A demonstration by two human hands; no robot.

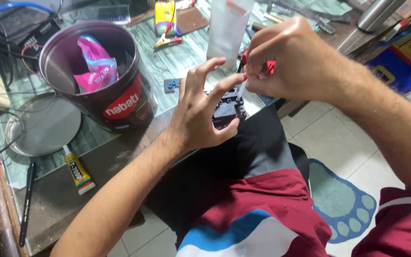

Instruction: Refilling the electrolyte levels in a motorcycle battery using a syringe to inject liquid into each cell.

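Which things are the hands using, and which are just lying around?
In use: left hand gripping a small black block; right hand poking a thin white stick into it.

Lying about: round tin, pink packet, glue tube, metal lid, pen.

Dark round tin [120, 102] on glass-topped desk [167, 59], pink foil packet [96, 64] inside. Round metal lid [44, 126] flat at left of tin. Small yellow glue tube [78, 172] near desk's front edge, black pen [26, 202] further left. Translucent plastic container [228, 28] upright behind. Small red-handled pliers [168, 41] beside yellow package [164, 14]. Steel flask [379, 14] at top right. Blue foot-shaped mat [343, 202] on tiled floor [338, 138].
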